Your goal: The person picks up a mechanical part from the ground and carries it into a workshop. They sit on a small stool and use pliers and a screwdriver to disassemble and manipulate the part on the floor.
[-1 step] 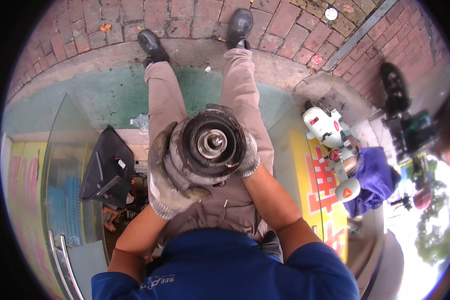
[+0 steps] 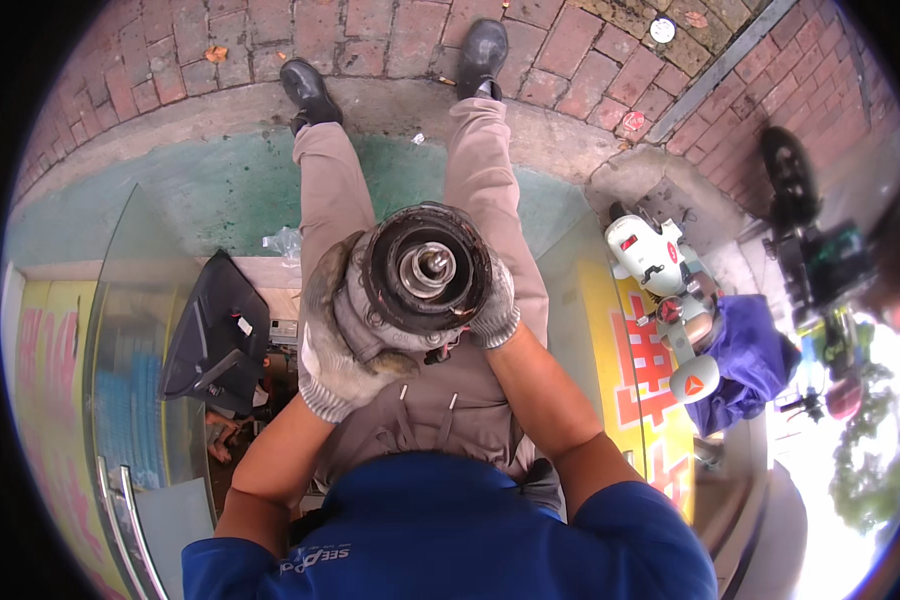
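Note:
A heavy-looking round metal machine part (image 2: 395,328) is held up above my lap, its open end facing me. Inside its dark, greasy ring sits a shiny metal hub (image 2: 428,271) with a short shaft at the centre. My left hand (image 2: 332,335), in a dirty grey-white work glove, wraps around the left side and underside, its thumb along the near edge. On the right side, my gloved right hand (image 2: 498,312) grips the part; most of its fingers are hidden behind it. A small dark piece (image 2: 438,354) sticks out at the near lower edge.
Glass doors (image 2: 130,330) stand at left, one with metal handles (image 2: 120,520). A black panel (image 2: 215,335) leans beside my left leg. To the right are a yellow sign (image 2: 610,370), a white scooter (image 2: 650,250) with a purple cloth (image 2: 745,350), and brick paving (image 2: 390,35) ahead.
The part has tilted and shifted slightly up, still in both hands. My left hand has shifted a little with it, its thumb along the near edge.

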The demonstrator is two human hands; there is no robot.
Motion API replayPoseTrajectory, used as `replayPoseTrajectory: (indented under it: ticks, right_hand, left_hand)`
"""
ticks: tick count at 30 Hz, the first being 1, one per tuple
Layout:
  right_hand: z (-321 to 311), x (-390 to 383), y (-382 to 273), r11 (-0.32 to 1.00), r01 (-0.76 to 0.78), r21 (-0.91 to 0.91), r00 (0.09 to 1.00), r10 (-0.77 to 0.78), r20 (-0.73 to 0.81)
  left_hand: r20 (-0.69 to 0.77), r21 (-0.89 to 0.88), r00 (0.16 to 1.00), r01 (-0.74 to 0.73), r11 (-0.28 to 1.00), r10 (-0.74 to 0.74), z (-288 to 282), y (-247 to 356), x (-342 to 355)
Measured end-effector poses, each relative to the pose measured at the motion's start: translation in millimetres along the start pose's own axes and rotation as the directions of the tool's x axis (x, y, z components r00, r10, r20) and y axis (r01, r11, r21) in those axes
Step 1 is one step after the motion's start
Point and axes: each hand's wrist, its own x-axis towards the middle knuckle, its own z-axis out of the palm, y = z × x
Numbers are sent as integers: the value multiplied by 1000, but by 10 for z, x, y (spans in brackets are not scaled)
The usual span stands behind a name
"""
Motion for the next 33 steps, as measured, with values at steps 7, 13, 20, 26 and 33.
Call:
replayPoseTrajectory:
  ticks: [7,13,20,26,33]
  right_hand:
    - [156,-205,-157,959,83,-272,996,-87,-3]
    - [693,-388,-1158,258,-19,-966,964,-251,-86]
    - [1280,-268,-1241,-148,409,-900,895,258,364]
    - [1347,-288,-1020,-266,295,-918,930,299,212]
    - [1579,-295,-873,-56,-106,-993,947,297,-118]
  left_hand:
    - [130,-732,985,172,659,-112,-24,-732,388]
    - [173,-708,985,135,693,-15,-65,-1034,283]
    - [253,-543,966,104,833,45,-193,-986,266]
    - [209,-469,977,65,881,39,-222,-1003,244]
    - [212,-478,977,77,875,30,-277,-1116,228]
